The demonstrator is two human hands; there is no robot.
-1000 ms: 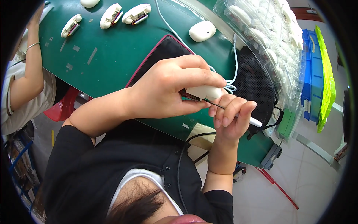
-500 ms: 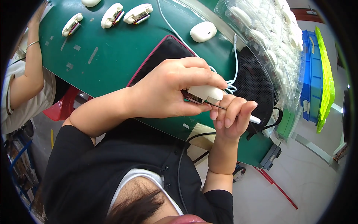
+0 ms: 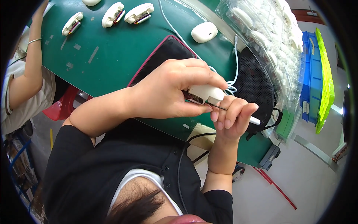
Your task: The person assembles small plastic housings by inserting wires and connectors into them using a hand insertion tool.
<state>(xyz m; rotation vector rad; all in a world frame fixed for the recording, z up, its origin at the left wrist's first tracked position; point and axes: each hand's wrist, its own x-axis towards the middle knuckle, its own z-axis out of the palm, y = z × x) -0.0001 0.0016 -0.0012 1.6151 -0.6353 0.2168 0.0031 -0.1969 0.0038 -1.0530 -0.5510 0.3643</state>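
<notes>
My left hand (image 3: 169, 91) grips a small white plastic shell (image 3: 206, 93) with a circuit board showing on its underside. It holds the shell above the edge of the green work mat (image 3: 112, 56). My right hand (image 3: 232, 115) pinches a thin tool with a white handle (image 3: 254, 120). The tool's dark metal tip points left and touches the underside of the shell. A dark phone-like slab with a red rim (image 3: 162, 56) lies on the mat under my left hand, partly hidden.
Three open white shells (image 3: 112, 15) lie at the mat's far edge, and a closed white shell (image 3: 204, 32) sits beside a white cable (image 3: 235, 74). A clear tray of several white shells (image 3: 268, 41) and blue bins (image 3: 311, 71) stand right. Another person's arm (image 3: 26, 71) rests at left.
My hands have barely shifted; the shell has tipped slightly and the tool tip stays against its underside.
</notes>
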